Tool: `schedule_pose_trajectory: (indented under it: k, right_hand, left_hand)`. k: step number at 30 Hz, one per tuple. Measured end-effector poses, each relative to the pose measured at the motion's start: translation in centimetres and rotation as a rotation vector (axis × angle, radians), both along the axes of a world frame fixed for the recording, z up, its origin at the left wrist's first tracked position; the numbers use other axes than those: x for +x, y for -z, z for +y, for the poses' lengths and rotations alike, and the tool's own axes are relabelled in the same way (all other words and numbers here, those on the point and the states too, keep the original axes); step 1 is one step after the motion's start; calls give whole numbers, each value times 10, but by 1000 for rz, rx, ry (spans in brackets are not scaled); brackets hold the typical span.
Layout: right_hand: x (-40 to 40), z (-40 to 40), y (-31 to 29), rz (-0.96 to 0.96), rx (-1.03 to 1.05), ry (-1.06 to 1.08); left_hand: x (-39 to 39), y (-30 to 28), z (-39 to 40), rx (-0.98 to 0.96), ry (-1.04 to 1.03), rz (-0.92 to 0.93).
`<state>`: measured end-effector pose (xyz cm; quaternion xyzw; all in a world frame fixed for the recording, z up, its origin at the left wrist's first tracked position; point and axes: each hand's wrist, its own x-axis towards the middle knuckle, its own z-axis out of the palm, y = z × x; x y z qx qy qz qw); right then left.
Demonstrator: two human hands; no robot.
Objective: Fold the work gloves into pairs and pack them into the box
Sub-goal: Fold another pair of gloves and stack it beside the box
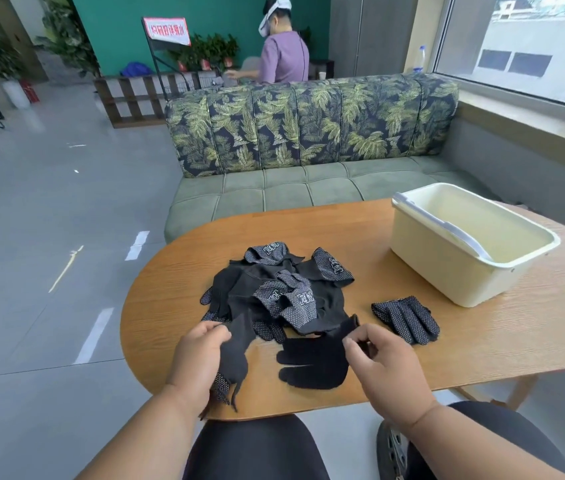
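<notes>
The left hand (pixel 201 355) grips one limp black glove (pixel 236 355); the right hand (pixel 378 358) pinches the cuff of another glove (pixel 312 362) lying flat on the near tabletop (pixel 447 341). Light, floppy fabric: take it by the cuffs.

White block logos w/ boxed characters are printed on the dotted black work gloves (pixel 275 289) heaped on the table; approx. four such marks are seen, on the cuffs and backs, but the characters can't be made out for certain. A red-and-white sign (pixel 167 30) w/ a row of red characters is mounted on a black rack in the background; its wording is too blurred to be read. No numbers are visible.
</notes>
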<state>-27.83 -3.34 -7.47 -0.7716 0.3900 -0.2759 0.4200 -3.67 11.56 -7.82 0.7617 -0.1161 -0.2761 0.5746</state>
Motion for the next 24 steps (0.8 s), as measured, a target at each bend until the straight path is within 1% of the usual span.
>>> schedule_pose_trajectory:
  k: [2, 5, 7, 9, 11, 12, 15, 17, 19, 20, 22, 24]
  right_hand:
    - [16, 5, -11, -57, 158, -46]
    - [43, 19, -33, -253, 464, -209]
    - [58, 26, -45, -320, 551, -277]
    - [66, 28, -48, -357, 569, -256]
    - [66, 23, -38, -333, 577, -150]
    - [63, 21, -29, -289, 581, -97]
    - [45, 12, 10, -34, 560, -12]
    - [32, 7, 28, 109, 549, -10]
    - [25, 1, 34, 142, 539, -15]
    - [23, -2, 35, 141, 536, -18]
    - [22, -5, 38, 134, 546, -20]
    - [21, -6, 39, 122, 559, -23]
  left_hand:
    - [10, -6, 6, -63, -27, 51]
    - [25, -18, 17, -134, -98, 111]
    - [32, -27, 23, -213, -129, 143]
    - [34, -34, 27, -307, -176, 162]
    - [40, -33, 30, -352, -208, 184]
    - [41, -32, 32, -368, -212, 194]
    - [43, -29, 36, -353, -207, 196]
    - [39, -30, 35, -335, -243, 118]
    - [30, -35, 29, -286, -246, -95]
    - [24, -37, 24, -246, -215, -214]
    - [1, -42, 10, -127, -79, -424]
    - [-28, -34, -4, -3, 108, -562]
